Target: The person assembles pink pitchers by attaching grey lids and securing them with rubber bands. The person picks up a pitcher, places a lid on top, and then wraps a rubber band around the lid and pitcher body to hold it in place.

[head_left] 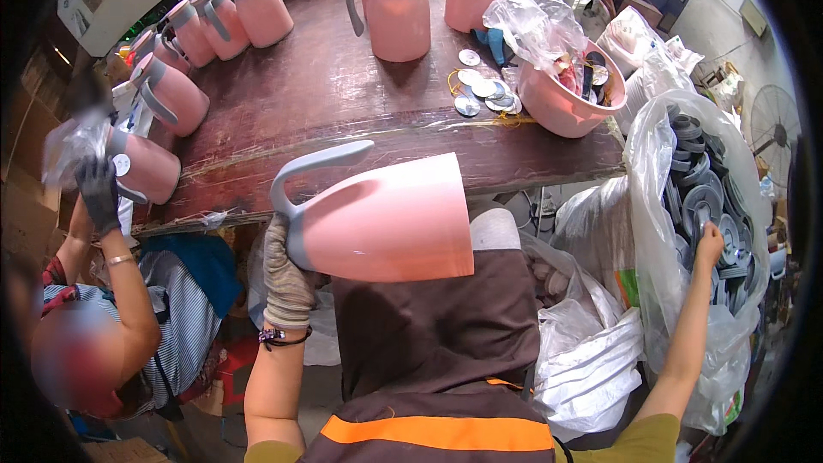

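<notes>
A pink jug with a grey handle lies tilted on its side above my lap, its pink base toward the right. My left hand, in a striped knitted glove, is wrapped round its grey rim end; part of that end is hidden by the glove. Out to the right, my bare right hand reaches into a large clear plastic bag full of grey round plastic parts. Its fingers are closed at the edge of one grey lid.
On the dark red table stand several pink jugs, a pink basin with small items, and loose round discs. At the left, a co-worker's gloved hand touches another jug. A white sack stands right of my lap.
</notes>
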The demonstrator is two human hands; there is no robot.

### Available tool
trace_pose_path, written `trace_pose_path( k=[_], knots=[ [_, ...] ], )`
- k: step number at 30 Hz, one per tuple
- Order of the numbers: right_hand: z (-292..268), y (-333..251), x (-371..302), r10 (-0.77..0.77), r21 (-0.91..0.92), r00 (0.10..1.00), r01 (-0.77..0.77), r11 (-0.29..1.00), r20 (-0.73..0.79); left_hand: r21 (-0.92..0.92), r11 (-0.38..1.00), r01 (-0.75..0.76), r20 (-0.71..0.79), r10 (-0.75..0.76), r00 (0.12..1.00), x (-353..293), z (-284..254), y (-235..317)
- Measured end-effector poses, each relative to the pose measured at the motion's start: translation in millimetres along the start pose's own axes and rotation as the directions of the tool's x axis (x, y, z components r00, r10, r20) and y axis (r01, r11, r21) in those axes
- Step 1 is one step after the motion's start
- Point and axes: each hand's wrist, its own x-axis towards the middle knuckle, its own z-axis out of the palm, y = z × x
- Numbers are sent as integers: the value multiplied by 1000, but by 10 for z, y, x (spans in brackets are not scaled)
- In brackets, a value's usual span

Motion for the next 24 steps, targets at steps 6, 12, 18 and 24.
trace_pose_path(
  k=[6,12,18,24],
  knots=[
    [-371,-1773,-1242,-251,648,957,284,706,-146,-29,998,51,-62,-53,997,-56,192,-289],
    [248,-2140,-1350,-514,280,856,507,815,-54,-68,994,80,-62,-84,995,-53,171,-678],
    [-43,-1931,-1323,-495,310,869,466,829,19,-43,992,119,-64,-122,991,-145,234,-735],
    [-543,-2906,-2740,-560,573,753,642,510,-345,-53,985,162,-52,-165,985,-280,521,-983]
  ],
)
